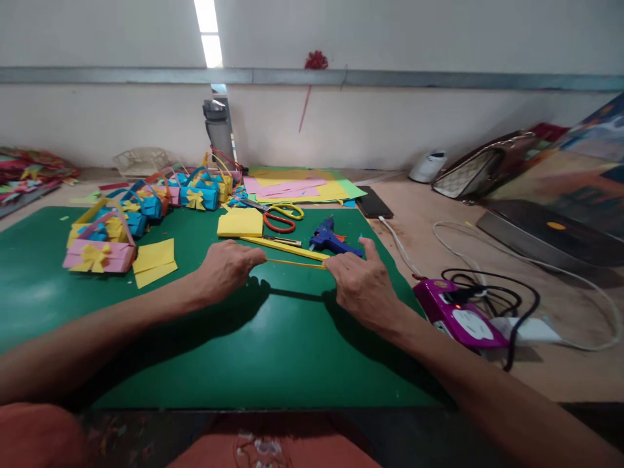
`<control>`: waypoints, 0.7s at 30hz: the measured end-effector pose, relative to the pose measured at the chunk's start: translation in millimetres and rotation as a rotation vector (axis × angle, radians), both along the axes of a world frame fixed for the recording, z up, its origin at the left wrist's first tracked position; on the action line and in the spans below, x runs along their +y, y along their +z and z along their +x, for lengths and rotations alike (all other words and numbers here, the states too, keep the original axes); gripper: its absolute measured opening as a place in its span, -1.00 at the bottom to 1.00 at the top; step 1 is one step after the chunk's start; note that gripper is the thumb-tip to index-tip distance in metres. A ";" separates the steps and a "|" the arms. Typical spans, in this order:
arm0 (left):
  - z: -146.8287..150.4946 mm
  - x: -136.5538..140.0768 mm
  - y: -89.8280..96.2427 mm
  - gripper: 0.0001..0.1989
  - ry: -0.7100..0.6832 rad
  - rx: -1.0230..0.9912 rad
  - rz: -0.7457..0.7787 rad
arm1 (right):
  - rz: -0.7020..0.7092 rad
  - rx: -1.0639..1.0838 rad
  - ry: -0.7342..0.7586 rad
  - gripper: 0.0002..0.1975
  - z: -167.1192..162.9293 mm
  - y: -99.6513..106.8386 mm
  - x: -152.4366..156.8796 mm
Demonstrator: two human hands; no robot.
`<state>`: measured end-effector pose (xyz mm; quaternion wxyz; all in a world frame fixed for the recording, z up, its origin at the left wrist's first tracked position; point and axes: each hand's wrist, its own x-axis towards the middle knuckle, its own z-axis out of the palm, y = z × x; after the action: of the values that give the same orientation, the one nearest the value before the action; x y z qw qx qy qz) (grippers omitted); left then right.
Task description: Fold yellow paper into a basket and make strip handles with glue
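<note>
A thin yellow paper strip [295, 262] is stretched level between my two hands, above the green mat. My left hand [229, 270] pinches its left end, and my right hand [361, 283] grips the other end with the thumb raised. Just beyond the strip lie more yellow strips [277, 245], a stack of yellow paper [240, 222] and a box cutter [281, 240]. A blue glue gun [331, 236] rests beyond my right hand. Behind these are scissors with red handles [279, 223] and scissors with yellow handles [287, 210].
Several small paper baskets with bows [100, 253] stand at the left, near folded yellow paper [155, 261]. Coloured sheets [297, 185] and a bottle [218, 130] are at the back. To the right are a phone [374, 203], cables and a purple power strip [458, 315].
</note>
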<state>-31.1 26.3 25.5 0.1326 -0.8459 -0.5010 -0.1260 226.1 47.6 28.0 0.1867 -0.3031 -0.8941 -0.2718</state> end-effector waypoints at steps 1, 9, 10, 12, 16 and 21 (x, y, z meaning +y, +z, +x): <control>-3.2 2.2 2.0 -0.70 0.023 0.005 0.005 | 0.008 0.005 -0.008 -0.72 2.5 0.4 1.7; -1.6 8.9 1.2 -0.79 0.052 0.026 0.074 | 0.112 0.171 0.024 -0.77 10.7 8.5 0.2; 6.1 6.4 -1.5 -0.80 -0.038 0.044 0.098 | 0.115 0.175 0.044 -0.80 6.4 8.2 -4.5; 23.4 0.1 -6.2 -0.80 -0.157 0.068 0.188 | 0.127 0.114 0.083 -0.77 -3.6 5.5 -13.8; 52.1 -12.1 -8.6 -0.82 -0.278 0.130 0.227 | 0.059 -0.015 0.057 -0.79 -15.7 -5.7 -21.9; 66.7 -16.6 -7.2 -0.87 -0.271 0.190 0.105 | 0.059 -0.053 0.073 -0.71 -13.8 -12.2 -19.8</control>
<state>35.6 9.7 18.4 0.2050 -0.9057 -0.3605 -0.0879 212.3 27.8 15.8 0.1818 -0.2576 -0.9006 -0.2992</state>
